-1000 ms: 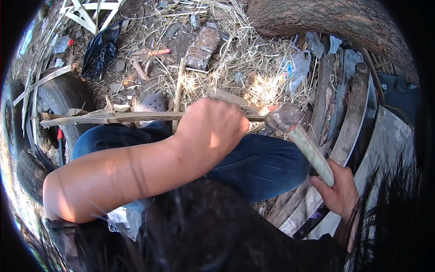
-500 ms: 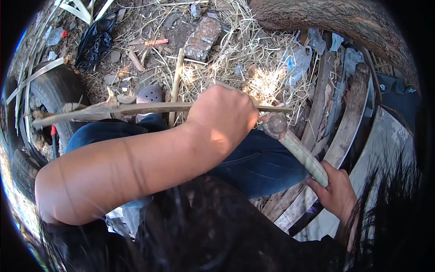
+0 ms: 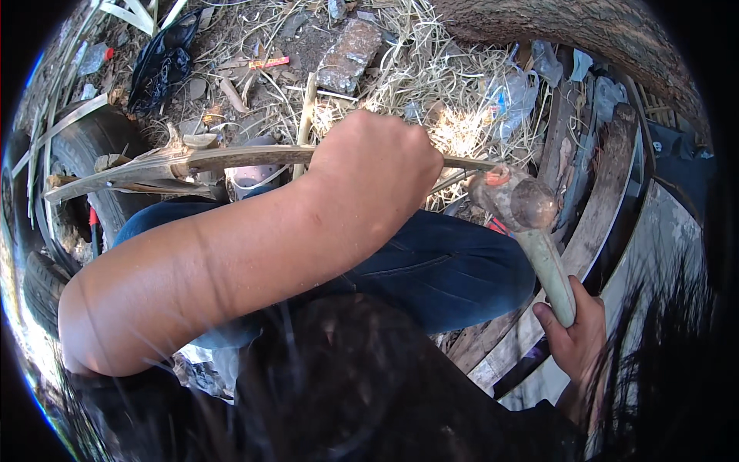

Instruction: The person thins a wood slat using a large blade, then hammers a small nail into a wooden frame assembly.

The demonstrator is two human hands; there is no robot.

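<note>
My left hand (image 3: pixel 375 173) is closed in a fist round a long split bamboo stick (image 3: pixel 250 157), which runs crosswise in front of me. A knobbly node and a splayed, split end show at the stick's left; its narrow right end comes out past my knuckles. My right hand (image 3: pixel 579 327), lower right, grips a hammer (image 3: pixel 553 269) by its pale green handle. The hammer's thick, rounded, worn head (image 3: pixel 514 199) has an orange-red patch and stands beside the stick's right end. Whether the two touch I cannot tell.
Old tyres (image 3: pixel 86 146) lie at the left, near a black plastic bag (image 3: pixel 163 65). Ahead are a brick (image 3: pixel 350 55), an upright stick (image 3: pixel 306 115) and scattered shavings. A tree trunk (image 3: pixel 570 27) and wooden planks (image 3: pixel 596 196) border the right. My jeans-covered leg (image 3: pixel 454 269) lies beneath.
The hammer's head has swung right and appears larger, with its handle now steeper. My left hand has risen slightly, and the bamboo stick's left part has lifted a little.
</note>
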